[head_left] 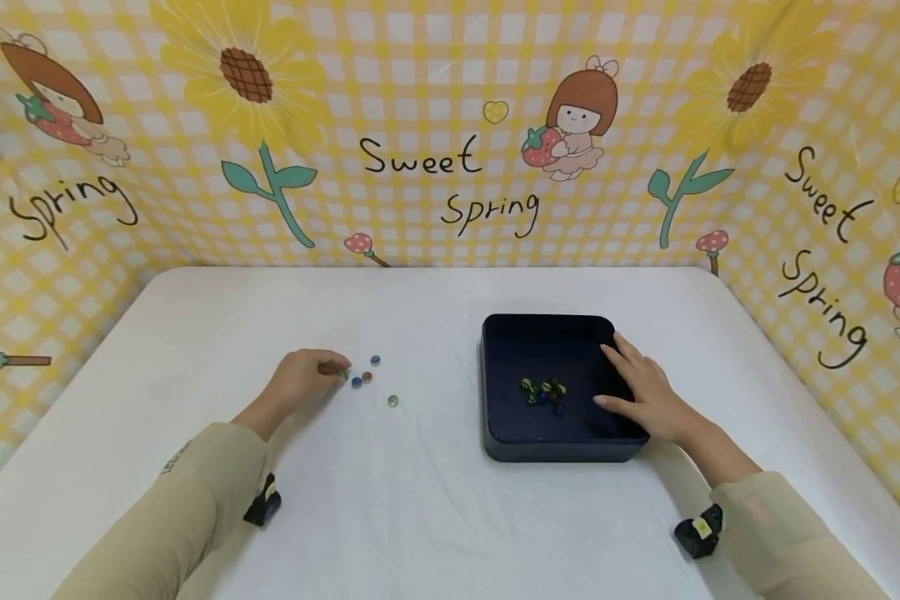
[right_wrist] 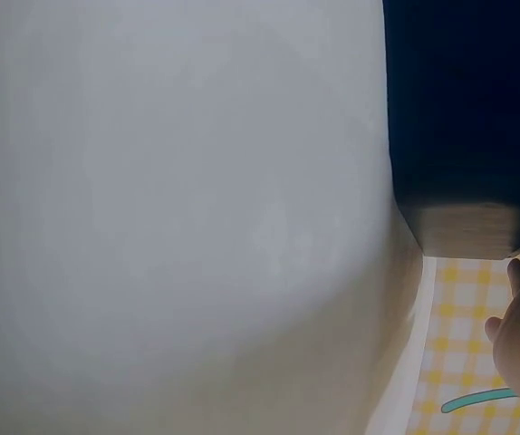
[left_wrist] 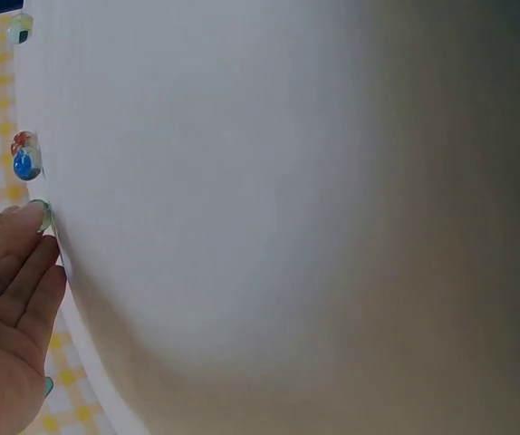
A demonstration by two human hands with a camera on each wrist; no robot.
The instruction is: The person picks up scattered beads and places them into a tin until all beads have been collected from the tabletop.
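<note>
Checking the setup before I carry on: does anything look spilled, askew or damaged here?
Nothing looks damaged or askew. A few glass beads lie loose on the white table by the left hand, apart from those in the dark tray, whose rim the right hand rests on.

Beads [head_left: 544,392] in tray [head_left: 495,417] too small.

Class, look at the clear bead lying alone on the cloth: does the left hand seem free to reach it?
Probably yes. The left hand pinches a green bead, and the clear bead lies nearby on open cloth, nothing between.
</note>
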